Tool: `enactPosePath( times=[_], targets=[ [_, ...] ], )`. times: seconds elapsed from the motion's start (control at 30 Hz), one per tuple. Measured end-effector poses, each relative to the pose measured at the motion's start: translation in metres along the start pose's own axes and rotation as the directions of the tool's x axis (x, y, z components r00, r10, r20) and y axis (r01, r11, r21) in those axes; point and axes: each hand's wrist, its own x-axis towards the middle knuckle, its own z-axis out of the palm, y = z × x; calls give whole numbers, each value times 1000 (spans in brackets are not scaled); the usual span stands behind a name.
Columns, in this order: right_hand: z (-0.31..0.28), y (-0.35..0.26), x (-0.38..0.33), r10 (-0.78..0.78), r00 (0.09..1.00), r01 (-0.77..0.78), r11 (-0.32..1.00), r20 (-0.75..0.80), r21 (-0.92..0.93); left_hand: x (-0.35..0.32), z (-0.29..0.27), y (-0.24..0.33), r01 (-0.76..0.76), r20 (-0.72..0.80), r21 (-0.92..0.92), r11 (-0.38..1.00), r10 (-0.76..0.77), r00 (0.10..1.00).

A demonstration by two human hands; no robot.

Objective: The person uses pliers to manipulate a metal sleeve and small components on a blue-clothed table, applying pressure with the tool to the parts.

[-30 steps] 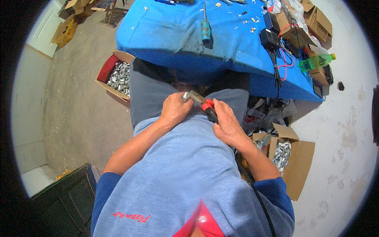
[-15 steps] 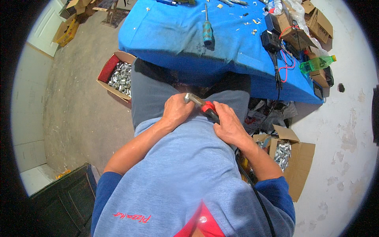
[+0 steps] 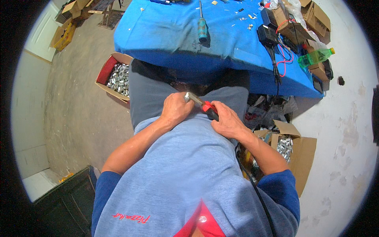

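Note:
Close in front of my waist, over my lap, both hands work together. My right hand [image 3: 227, 121] is wrapped round a red-and-black handled tool with a metal shaft [image 3: 208, 108], whose tip points toward the left hand. My left hand [image 3: 177, 107] is closed on a small silvery metal piece [image 3: 186, 97] that meets the shaft's end. Whether they touch, and how the fingers sit round the piece, is too small to tell. A black cord [image 3: 258, 195] runs down beside my right arm; where it joins is hidden.
A blue-covered table [image 3: 166, 35] stands ahead, bearing a teal-handled screwdriver [image 3: 202, 31], black power adapters [image 3: 268, 34] and a green bottle [image 3: 316, 58]. A box of small metal parts [image 3: 119, 77] sits left of my legs, another open carton [image 3: 306, 158] at right beside the wall.
The view has shifted slightly, so the table sits a little higher and further left. Both hands keep almost the same pose and hold.

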Motion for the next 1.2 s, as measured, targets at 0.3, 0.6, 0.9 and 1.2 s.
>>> enactPosePath(
  times=[0.3,0.6,0.9,1.2],
  targets=[
    [5,9,6,-92,996,91,991,13,99,0,0,0,-42,-22,-41,998,41,999],
    [9,9,8,-178,983,181,965,-34,188,-2,1,3,-61,-47,-135,989,55,997],
    [9,7,4,-186,981,191,978,-60,85,-3,-2,7,-56,-17,-178,982,54,998],
    [10,14,7,-219,975,220,972,-19,78,-4,-2,3,-97,-18,-108,989,96,995]
  ],
)
